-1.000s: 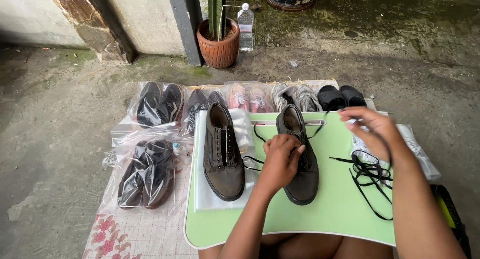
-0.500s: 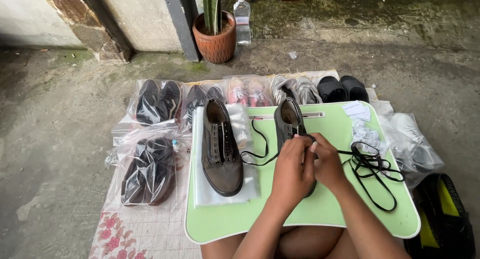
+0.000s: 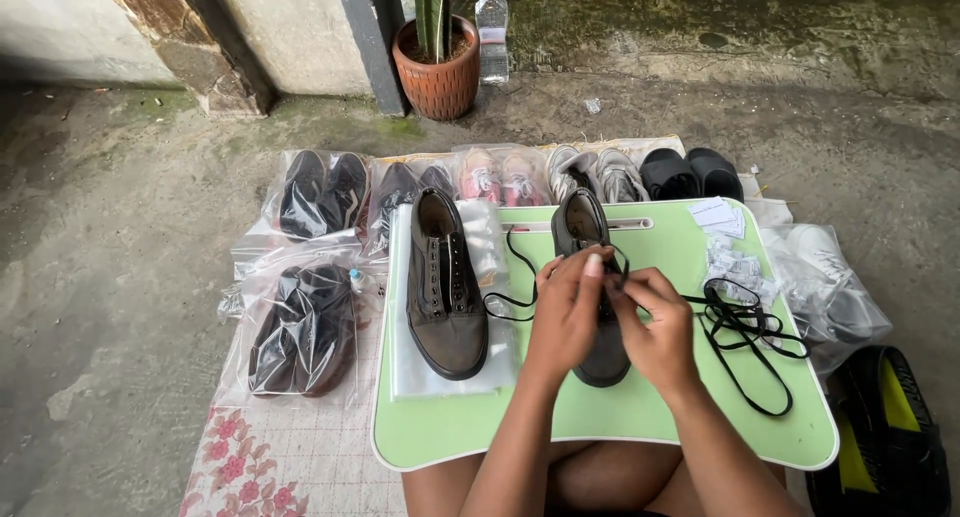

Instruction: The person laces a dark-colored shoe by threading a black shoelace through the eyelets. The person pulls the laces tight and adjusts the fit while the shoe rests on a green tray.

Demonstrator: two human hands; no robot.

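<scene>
Both hands are pinched shut on the thin black shoelace (image 3: 520,307), left hand (image 3: 570,302) and right hand (image 3: 650,322) meeting over the dark brown canvas lace-up shoe (image 3: 590,227) on the light green lap table (image 3: 600,417). The lace looks floppy and light, so I'd pinch near its tip. Shoe seems soft.

Bare light-green plastic lap tray (image 3: 500,427) lies open along its near edge, while a laceless brown suede shoe (image 3: 444,287) blocks the left and what seems a loose black lace tangle (image 3: 745,327) clutters the right.
</scene>
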